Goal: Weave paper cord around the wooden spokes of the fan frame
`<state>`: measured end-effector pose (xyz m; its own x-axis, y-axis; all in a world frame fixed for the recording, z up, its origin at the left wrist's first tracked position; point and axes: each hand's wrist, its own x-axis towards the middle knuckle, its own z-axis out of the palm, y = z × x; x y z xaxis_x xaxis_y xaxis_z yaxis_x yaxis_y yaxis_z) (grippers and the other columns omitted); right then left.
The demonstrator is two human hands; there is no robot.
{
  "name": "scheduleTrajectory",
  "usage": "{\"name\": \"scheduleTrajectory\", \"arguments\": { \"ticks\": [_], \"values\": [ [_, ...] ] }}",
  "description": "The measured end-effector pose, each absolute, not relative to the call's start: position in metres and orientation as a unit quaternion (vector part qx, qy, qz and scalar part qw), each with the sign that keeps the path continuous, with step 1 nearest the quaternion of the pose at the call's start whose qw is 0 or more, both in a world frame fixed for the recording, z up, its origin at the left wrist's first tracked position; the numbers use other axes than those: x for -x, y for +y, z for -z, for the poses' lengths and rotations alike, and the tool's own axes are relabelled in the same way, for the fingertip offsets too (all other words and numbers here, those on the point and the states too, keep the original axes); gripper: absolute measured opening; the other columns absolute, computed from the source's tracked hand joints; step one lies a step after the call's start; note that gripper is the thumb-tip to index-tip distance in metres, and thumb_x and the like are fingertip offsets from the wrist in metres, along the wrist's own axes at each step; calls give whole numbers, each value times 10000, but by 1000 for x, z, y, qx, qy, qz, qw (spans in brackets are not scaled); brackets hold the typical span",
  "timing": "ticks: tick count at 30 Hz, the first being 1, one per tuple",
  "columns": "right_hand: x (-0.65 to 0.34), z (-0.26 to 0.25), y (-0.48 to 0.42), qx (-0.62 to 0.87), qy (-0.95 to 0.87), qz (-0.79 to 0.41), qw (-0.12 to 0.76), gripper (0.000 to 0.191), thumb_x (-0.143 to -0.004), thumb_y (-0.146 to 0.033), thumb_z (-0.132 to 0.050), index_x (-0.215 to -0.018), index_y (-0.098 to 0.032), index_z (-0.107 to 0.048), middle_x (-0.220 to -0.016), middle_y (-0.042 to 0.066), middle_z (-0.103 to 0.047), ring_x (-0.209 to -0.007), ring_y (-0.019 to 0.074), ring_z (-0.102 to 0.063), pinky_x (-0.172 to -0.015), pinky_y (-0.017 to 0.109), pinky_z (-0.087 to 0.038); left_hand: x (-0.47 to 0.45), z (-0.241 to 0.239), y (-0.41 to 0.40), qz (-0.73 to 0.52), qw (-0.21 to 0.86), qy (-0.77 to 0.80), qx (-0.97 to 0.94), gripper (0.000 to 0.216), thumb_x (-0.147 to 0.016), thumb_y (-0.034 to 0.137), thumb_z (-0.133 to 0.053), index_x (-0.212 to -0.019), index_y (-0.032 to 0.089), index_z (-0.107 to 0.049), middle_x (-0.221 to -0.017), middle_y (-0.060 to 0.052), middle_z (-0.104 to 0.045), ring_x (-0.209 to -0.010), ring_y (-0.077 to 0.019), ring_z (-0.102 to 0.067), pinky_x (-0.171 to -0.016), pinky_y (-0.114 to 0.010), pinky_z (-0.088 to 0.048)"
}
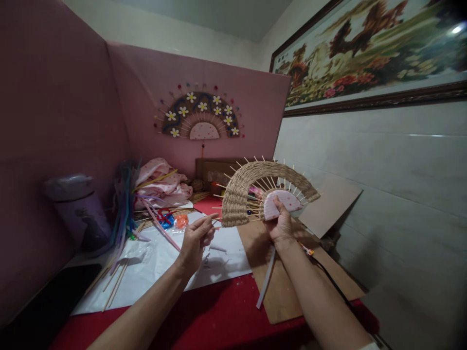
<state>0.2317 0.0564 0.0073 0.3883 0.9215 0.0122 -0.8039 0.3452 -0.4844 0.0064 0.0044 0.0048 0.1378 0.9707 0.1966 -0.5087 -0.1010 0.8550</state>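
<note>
A woven fan (235,201) of twisted straw-coloured cord is held up over the table, its thin wooden sticks poking out past the curved rim. At its base is a half-round pad (282,204) of pale pink dotted cloth. My right hand (283,227) grips this pad, thumb in front and fingers hidden behind. My left hand (199,237) is closed in a pinch at the fan's lower left corner, on the end of an outer stick; the fingertips partly cover it.
A finished-looking flowered fan (202,107) hangs on the pink panel. Pipe cleaners (124,209), pink cloth (164,182), loose sticks (116,284) and an orange packet (181,221) lie at left, near a purple container (82,216). A brown board (280,296) lies below the fan.
</note>
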Motion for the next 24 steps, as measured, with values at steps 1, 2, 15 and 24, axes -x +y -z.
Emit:
{"name": "scheduleTrajectory", "arguments": {
  "ticks": [1,2,15,24],
  "values": [
    [-232,-7,56,207,-144,-535,807,237,-615,-164,-665,-840,-197,-599,-734,-52,-678,-600,91,-624,-521,189,-528,-6,-5,4,-596,620,265,-436,334,-694,319,-654,-950,104,-650,-494,60,-338,-437,-29,-254,-418,-188,-101],
    [-232,-7,56,208,-144,-535,806,239,-615,-166,-665,-843,-197,-598,-732,-51,-678,-598,92,-624,-517,191,-528,-6,-5,4,-592,623,265,-437,324,-688,319,-658,-928,100,-656,-496,56,-346,-439,-27,-257,-418,-189,-100],
    [-233,-4,58,208,-157,-547,795,250,-615,-164,-663,-854,-193,-597,-729,-41,-682,-603,97,-629,-549,199,-540,-7,-5,7,-584,599,304,-456,151,-619,234,-676,-691,105,-645,-401,73,-338,-393,-24,-235,-407,-203,-91],
    [-230,-8,52,215,-165,-561,782,220,-632,-166,-646,-843,-182,-590,-711,-34,-673,-564,99,-611,-461,186,-507,-6,-4,8,-549,638,299,-449,186,-608,243,-685,-716,100,-633,-397,91,-304,-378,-15,-187,-395,-195,-86]
  ]
}}
